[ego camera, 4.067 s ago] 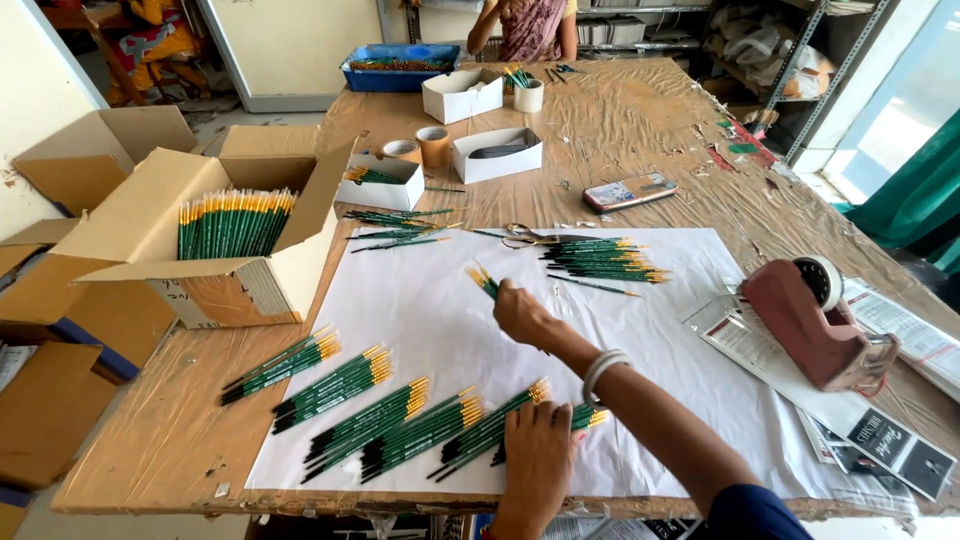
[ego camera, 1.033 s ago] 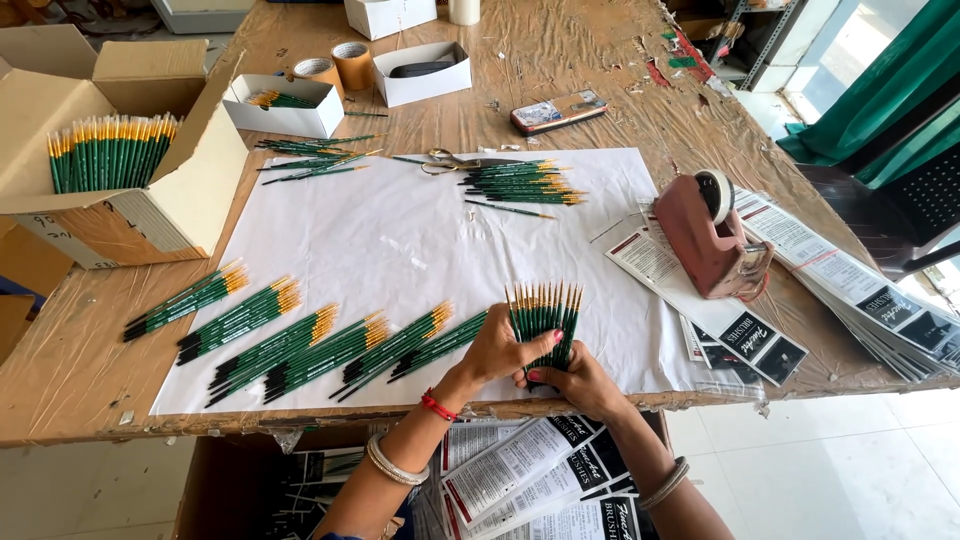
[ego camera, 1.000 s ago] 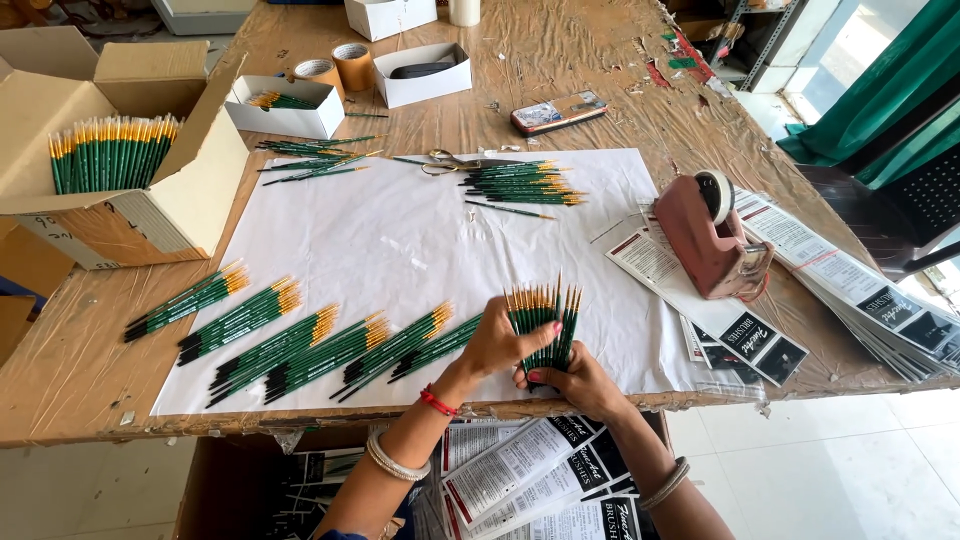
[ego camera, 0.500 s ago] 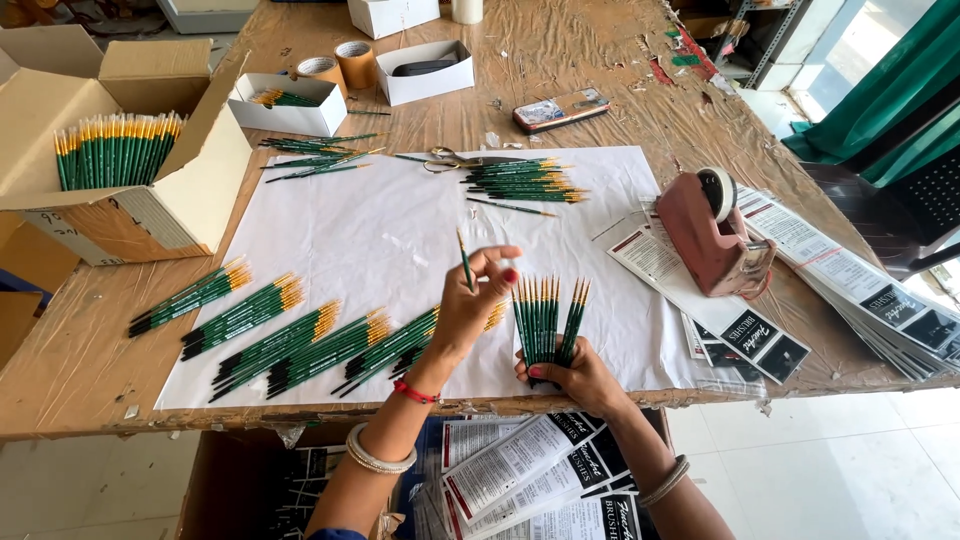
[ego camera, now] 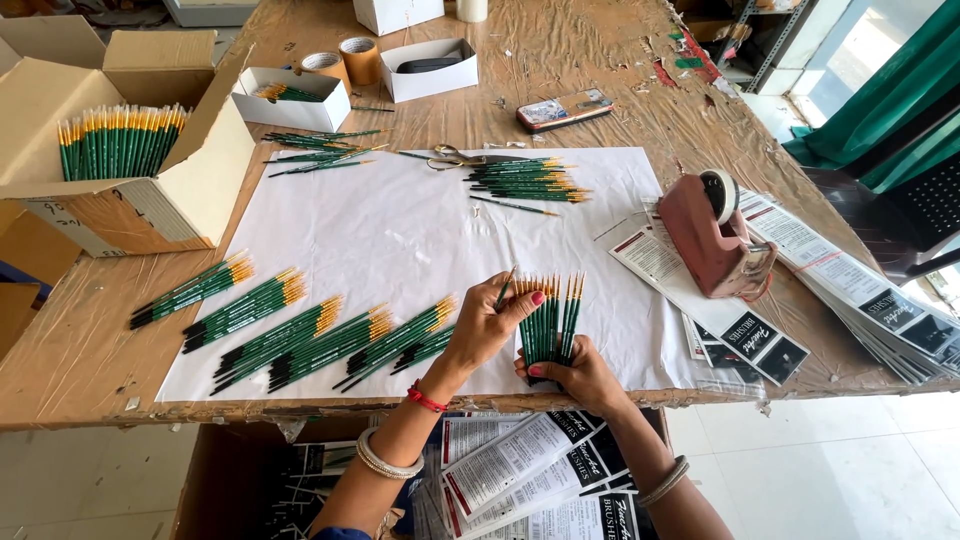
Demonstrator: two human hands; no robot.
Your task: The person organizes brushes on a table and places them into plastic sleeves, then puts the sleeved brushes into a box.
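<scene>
My right hand (ego camera: 580, 375) grips a fan of green brushes with yellow ferrules (ego camera: 552, 318), held upright over the front edge of the white paper sheet (ego camera: 400, 225). My left hand (ego camera: 485, 325) pinches a single green brush (ego camera: 505, 290) beside the fan, touching it. Several bundles of the same brushes (ego camera: 300, 325) lie in a row on the paper to the left. Another loose pile of brushes (ego camera: 525, 180) rests at the far edge of the sheet.
An open cardboard box of upright brushes (ego camera: 120, 140) stands at the left. A red tape dispenser (ego camera: 715, 240) sits on printed cards (ego camera: 850, 290) at the right. Small white boxes (ego camera: 290, 95), tape rolls (ego camera: 360, 60), scissors (ego camera: 455, 155) and a phone (ego camera: 565, 108) lie further back.
My left hand lifted one brush away from the fan half a second ago and has now brought it back down beside the fan. My right hand keeps the fan.
</scene>
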